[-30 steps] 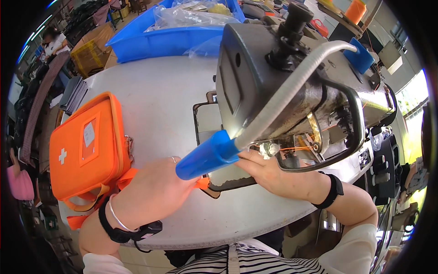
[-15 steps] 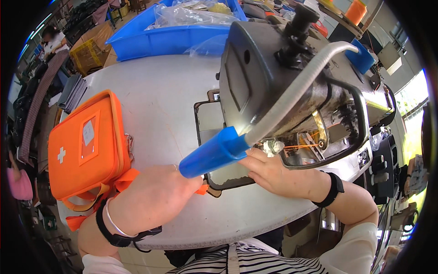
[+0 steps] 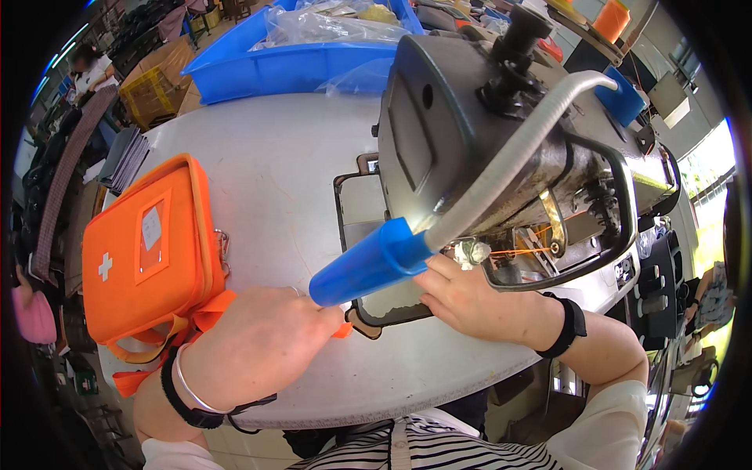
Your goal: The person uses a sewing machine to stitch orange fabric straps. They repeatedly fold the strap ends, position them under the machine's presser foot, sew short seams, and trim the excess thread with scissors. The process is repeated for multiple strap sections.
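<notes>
Grasping orange strap (image 3: pixel 343 330) w/ L hand (image 3: pixel 266 333), R hand (image 3: pixel 489 308) nr sewing mach. (image 3: pixel 442 129), its grip unclear

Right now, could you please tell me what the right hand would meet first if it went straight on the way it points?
By the picture, the right hand would first meet the blue gooseneck lamp head, but depth is unclear: it may hang higher, leaving room underneath.

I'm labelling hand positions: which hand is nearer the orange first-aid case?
Left. The left hand is just right of the orange first-aid case; the right hand is farther right, by the sewing machine.
</notes>
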The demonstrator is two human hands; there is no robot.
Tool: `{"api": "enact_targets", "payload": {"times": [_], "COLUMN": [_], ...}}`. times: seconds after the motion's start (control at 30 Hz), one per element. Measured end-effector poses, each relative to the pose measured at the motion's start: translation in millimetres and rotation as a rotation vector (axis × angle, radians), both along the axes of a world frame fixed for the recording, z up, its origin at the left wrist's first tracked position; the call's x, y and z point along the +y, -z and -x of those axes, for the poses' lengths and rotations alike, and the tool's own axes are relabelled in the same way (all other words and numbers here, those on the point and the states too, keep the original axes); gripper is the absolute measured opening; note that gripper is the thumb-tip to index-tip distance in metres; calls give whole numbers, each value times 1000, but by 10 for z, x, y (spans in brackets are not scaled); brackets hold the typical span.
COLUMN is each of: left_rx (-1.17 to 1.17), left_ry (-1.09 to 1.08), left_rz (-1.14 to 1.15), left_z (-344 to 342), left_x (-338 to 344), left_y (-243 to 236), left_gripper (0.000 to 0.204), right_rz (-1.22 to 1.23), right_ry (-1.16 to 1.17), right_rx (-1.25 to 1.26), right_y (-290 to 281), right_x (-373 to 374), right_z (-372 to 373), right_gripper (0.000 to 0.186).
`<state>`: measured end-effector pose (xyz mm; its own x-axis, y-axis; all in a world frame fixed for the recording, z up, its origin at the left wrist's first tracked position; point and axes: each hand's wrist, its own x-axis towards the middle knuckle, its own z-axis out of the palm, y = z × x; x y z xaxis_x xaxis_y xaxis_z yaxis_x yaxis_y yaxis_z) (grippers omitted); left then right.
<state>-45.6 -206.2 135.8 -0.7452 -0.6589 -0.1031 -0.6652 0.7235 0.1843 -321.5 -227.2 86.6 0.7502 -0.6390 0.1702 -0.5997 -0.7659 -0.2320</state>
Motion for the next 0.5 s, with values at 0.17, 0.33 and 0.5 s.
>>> {"api": "enact_targets", "payload": {"times": [0.17,0.33,0.5], "left_rx": [79,96,66], "left_ry": [17,18,21], "left_rz": [-17,-41,-60], "left_z": [4,4,13], "left_x": [5,18,12], "left_y": [-13,-16,-34], "left_gripper": [10,8,8], "right_rz": [226,179,160], "right_ry": [2,14,14], "right_rx": [225,178,166], "right_y": [144,128,92], "right_x": [53,89,101], "right_z": [27,14,29], "right_gripper": [35,38,39]}}
